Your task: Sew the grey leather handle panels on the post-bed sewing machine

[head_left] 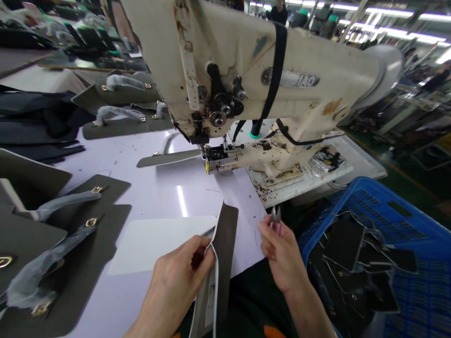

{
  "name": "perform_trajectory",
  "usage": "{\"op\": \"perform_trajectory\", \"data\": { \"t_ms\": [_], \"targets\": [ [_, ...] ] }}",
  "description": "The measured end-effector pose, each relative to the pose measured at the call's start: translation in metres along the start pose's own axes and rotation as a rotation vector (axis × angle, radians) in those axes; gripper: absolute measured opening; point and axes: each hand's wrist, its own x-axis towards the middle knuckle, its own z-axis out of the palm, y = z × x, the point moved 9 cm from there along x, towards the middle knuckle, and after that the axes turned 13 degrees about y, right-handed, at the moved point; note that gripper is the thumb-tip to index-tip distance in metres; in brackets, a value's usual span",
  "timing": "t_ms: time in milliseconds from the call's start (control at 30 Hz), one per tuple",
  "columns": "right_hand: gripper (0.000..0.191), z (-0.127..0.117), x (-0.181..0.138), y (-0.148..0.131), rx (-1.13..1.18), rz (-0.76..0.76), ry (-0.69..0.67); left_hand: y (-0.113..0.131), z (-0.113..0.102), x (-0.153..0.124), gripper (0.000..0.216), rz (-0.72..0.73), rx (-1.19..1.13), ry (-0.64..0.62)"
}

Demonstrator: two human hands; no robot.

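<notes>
My left hand [183,272] is closed on the edge of a dark grey leather panel [225,244] with a white lining, held upright at the table's front edge. My right hand [278,246] pinches small thread snips [275,217], their blades pointing up just right of the panel. A cream industrial sewing machine [264,80] stands straight ahead, its needle area [211,162] above the white table [169,188]. A flat grey strip [165,158] lies under the machine's foot.
Grey bag panels with wrapped handles and gold buckles [70,220] lie stacked at the left and at the back [120,103]. A blue plastic crate [387,244] of dark leather pieces sits at my right. A white sheet [151,241] lies on the table.
</notes>
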Motion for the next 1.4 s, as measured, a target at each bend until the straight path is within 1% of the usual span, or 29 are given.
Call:
{"op": "perform_trajectory", "data": {
  "t_ms": [33, 67, 100, 133, 167, 200, 233, 267, 333, 367, 433, 467, 533, 600, 667, 800, 900, 1067, 1200, 1267, 1333, 1400],
  "targets": [
    [0.036, 0.019, -0.024, 0.014, 0.032, 0.171, -0.154, 0.003, 0.001, -0.001, 0.023, -0.009, -0.021, 0.001],
    [0.036, 0.04, -0.053, 0.029, 0.053, 0.34, -0.337, 0.005, 0.001, -0.001, 0.025, -0.023, -0.044, -0.005],
    [0.039, 0.06, -0.083, 0.043, 0.021, 0.476, -0.537, 0.006, 0.001, -0.001, 0.026, -0.048, -0.06, -0.011],
    [0.045, 0.072, -0.106, 0.054, -0.042, 0.53, -0.679, 0.007, 0.001, -0.001, 0.027, -0.076, -0.068, -0.023],
    [0.05, 0.079, -0.118, 0.065, -0.094, 0.55, -0.74, 0.006, 0.0, -0.001, 0.027, -0.102, -0.076, -0.033],
    [0.055, 0.082, -0.121, 0.074, -0.135, 0.534, -0.749, 0.006, -0.001, -0.001, 0.028, -0.121, -0.09, -0.048],
    [0.056, 0.081, -0.114, 0.08, -0.169, 0.472, -0.705, 0.006, -0.001, 0.0, 0.028, -0.129, -0.111, -0.066],
    [0.056, 0.077, -0.102, 0.082, -0.199, 0.379, -0.624, 0.007, -0.001, 0.0, 0.028, -0.127, -0.141, -0.089],
    [0.051, 0.065, -0.076, 0.075, -0.307, 0.134, -0.476, 0.008, 0.0, -0.001, 0.03, -0.112, -0.209, -0.144],
    [0.047, 0.058, -0.067, 0.069, -0.391, 0.005, -0.424, 0.007, 0.002, -0.002, 0.032, -0.114, -0.231, -0.171],
    [0.04, 0.051, -0.058, 0.056, -0.562, -0.195, -0.391, 0.005, 0.006, -0.004, 0.035, -0.136, -0.25, -0.213],
    [0.037, 0.05, -0.057, 0.051, -0.631, -0.262, -0.402, 0.004, 0.008, -0.006, 0.036, -0.147, -0.252, -0.228],
    [0.033, 0.05, -0.058, 0.044, -0.726, -0.346, -0.431, 0.004, 0.01, -0.008, 0.036, -0.151, -0.25, -0.234],
    [0.031, 0.051, -0.059, 0.042, -0.788, -0.364, -0.462, 0.006, 0.01, -0.009, 0.035, -0.133, -0.254, -0.226],
    [0.03, 0.051, -0.058, 0.044, -0.835, -0.35, -0.469, 0.008, 0.009, -0.011, 0.033, -0.113, -0.274, -0.211],
    [0.032, 0.049, -0.053, 0.044, -0.88, -0.348, -0.43, 0.008, 0.008, -0.014, 0.032, -0.128, -0.288, -0.191],
    [0.032, 0.048, -0.05, 0.041, -0.89, -0.388, -0.399, 0.011, 0.008, -0.015, 0.029, -0.134, -0.277, -0.18],
    [0.033, 0.049, -0.05, 0.039, -0.864, -0.443, -0.421, 0.015, 0.005, -0.015, 0.028, -0.153, -0.302, -0.168],
    [0.032, 0.049, -0.052, 0.036, -0.862, -0.468, -0.412, 0.015, 0.004, -0.017, 0.029, -0.17, -0.298, -0.17],
    [0.038, 0.049, -0.053, 0.035, -0.836, -0.448, -0.402, 0.016, 0.004, -0.018, 0.029, -0.159, -0.288, -0.161],
    [0.046, 0.047, -0.053, 0.034, -0.822, -0.425, -0.362, 0.019, 0.003, -0.018, 0.027, -0.118, -0.274, -0.142],
    [0.049, 0.044, -0.052, 0.033, -0.843, -0.429, -0.309, 0.023, 0.003, -0.019, 0.025, -0.063, -0.256, -0.112]
  ]
}}
